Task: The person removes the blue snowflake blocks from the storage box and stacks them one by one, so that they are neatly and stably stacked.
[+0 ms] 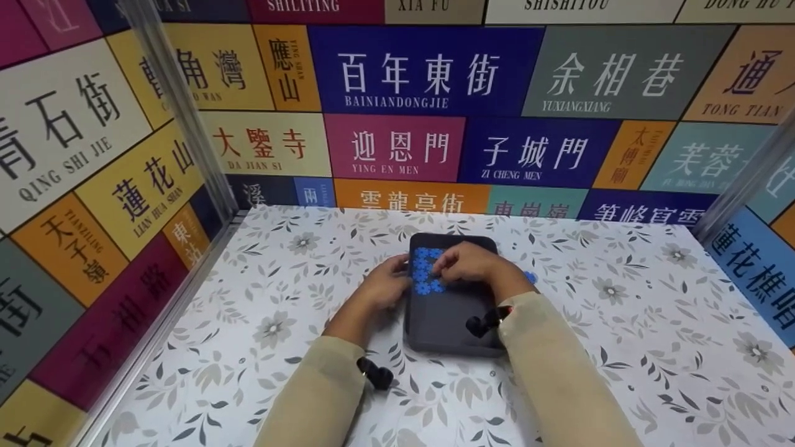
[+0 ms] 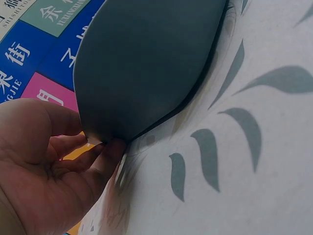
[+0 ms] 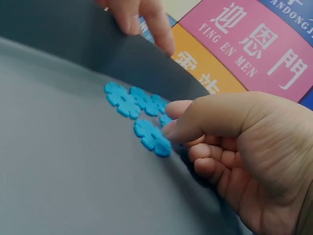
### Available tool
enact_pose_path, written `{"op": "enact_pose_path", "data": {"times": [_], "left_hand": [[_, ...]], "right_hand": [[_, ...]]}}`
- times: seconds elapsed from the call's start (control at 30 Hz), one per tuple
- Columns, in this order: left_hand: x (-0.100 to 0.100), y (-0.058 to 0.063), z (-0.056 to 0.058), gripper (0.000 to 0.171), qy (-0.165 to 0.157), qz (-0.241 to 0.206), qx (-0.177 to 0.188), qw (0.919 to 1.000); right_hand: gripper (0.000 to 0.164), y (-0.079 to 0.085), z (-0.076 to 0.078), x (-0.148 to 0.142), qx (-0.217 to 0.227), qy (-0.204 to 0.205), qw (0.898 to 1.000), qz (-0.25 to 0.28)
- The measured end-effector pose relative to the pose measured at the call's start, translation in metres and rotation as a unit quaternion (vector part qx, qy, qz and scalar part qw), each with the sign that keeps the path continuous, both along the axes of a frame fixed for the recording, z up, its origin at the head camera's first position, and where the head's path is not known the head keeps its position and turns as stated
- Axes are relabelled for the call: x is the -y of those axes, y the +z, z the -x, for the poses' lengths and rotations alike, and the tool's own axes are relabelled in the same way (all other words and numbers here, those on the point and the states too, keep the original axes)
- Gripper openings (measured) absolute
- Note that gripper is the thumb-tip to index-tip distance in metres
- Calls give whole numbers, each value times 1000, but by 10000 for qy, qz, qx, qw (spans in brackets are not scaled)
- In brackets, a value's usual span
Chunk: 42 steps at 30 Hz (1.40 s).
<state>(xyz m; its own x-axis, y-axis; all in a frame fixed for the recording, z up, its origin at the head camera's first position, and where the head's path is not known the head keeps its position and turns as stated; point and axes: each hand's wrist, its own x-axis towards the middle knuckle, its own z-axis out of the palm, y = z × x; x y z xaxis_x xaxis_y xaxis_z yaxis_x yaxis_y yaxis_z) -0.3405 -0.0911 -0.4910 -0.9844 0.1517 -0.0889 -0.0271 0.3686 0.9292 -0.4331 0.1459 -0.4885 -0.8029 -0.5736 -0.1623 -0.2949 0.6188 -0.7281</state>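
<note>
A dark rectangular tray point(image 1: 456, 323) lies on the table, with several blue snowflake discs point(image 1: 423, 288) grouped flat at its far left. My left hand point(image 1: 386, 282) grips the tray's left side. In the left wrist view its fingers point(image 2: 111, 155) meet the tray's outer wall low down, and in the right wrist view they hang over the rim. My right hand point(image 1: 469, 264) reaches over the tray from the right. Between its thumb and forefinger it pinches a blue snowflake disc point(image 3: 164, 119) close to the others; the fingertips partly cover it.
More blue point(image 1: 530, 277) shows just beyond the tray's right side, partly behind my right wrist. A floral cloth point(image 1: 273, 329) covers the table. Panels with street names point(image 1: 397, 146) stand behind and at both sides.
</note>
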Motion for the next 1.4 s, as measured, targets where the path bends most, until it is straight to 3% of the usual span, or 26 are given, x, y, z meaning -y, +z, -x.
{"op": "enact_pose_path", "data": {"times": [0.17,0.5,0.7,0.83,1.07,1.4], "left_hand": [[0,0,0,63,-17,28,42,10000],[0,-1,1,63,25,51,94,9999],[0,0,1,65,18,74,53,10000],[0,0,0,64,32,48,91,9999],[1,0,-1,64,-28,-3,61,10000],[-1,-1,0,64,117,-40,213,9997]], "right_hand": [[36,1,1,0,-85,200,9993,-305],[33,1,2,2,-342,354,9970,-598],[31,-1,2,0,-193,290,9992,-214],[26,-3,2,-1,-1,110,9996,241],[21,-7,1,-1,91,-632,9952,735],[24,0,3,3,-166,-953,9904,985]]}}
